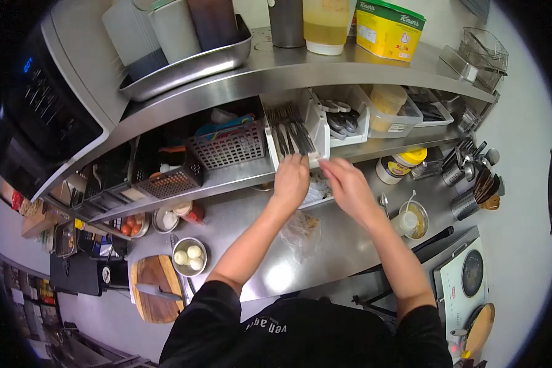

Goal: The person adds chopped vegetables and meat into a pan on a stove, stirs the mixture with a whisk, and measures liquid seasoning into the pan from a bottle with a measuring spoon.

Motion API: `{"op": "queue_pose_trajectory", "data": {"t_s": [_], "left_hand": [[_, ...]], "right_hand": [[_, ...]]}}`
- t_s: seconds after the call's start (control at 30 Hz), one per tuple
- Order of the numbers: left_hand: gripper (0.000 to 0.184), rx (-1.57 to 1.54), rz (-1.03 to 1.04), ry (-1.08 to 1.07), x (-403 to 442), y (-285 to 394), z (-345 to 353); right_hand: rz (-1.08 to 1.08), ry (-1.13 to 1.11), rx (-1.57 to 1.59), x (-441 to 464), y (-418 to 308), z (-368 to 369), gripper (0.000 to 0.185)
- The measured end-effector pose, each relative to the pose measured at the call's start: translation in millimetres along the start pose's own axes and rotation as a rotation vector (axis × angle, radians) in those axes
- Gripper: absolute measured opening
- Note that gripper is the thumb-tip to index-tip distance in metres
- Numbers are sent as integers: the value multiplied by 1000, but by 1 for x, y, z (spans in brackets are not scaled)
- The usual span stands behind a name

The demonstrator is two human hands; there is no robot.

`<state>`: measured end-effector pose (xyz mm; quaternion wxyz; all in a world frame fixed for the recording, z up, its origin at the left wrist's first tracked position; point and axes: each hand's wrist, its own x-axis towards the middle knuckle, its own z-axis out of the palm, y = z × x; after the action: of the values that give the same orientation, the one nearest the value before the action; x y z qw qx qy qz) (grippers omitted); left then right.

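My left hand (293, 181) reaches up to the front lip of a white bin (320, 132) on the shelf. Its fingers are bent together over the lip, and what they hold, if anything, is hidden. Inside the bin lie several dark-handled forks (291, 135). My right hand (348, 187) is beside the bin's front right corner, with thumb and fingers pinched together; I cannot make out anything between them. Below the hands, a crumpled clear plastic bag (302, 236) with something brownish in it lies on the steel counter (254, 230).
A steel bowl (176, 245) with several pale round pieces stands left, near a wooden board (142, 270) with a knife (158, 291). To the right are a yellow-lidded jar (398, 167), a bowl with a whitish container (406, 222), utensil holders (465, 207) and a cooktop (454, 285).
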<state>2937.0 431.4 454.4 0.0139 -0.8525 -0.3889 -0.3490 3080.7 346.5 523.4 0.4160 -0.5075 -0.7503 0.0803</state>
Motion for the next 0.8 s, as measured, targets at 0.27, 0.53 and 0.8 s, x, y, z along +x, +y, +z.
{"op": "queue_pose_trajectory", "data": {"t_s": [0.27, 0.53, 0.8], "left_hand": [[37, 138, 124, 33, -15, 0, -1], [34, 88, 127, -63, -12, -7, 5], [28, -39, 149, -85, -12, -13, 5]], "right_hand": [[398, -561, -525, 121, 44, 92, 27], [331, -333, -267, 112, 69, 102, 25], [352, -358, -272, 113, 53, 93, 24]]}}
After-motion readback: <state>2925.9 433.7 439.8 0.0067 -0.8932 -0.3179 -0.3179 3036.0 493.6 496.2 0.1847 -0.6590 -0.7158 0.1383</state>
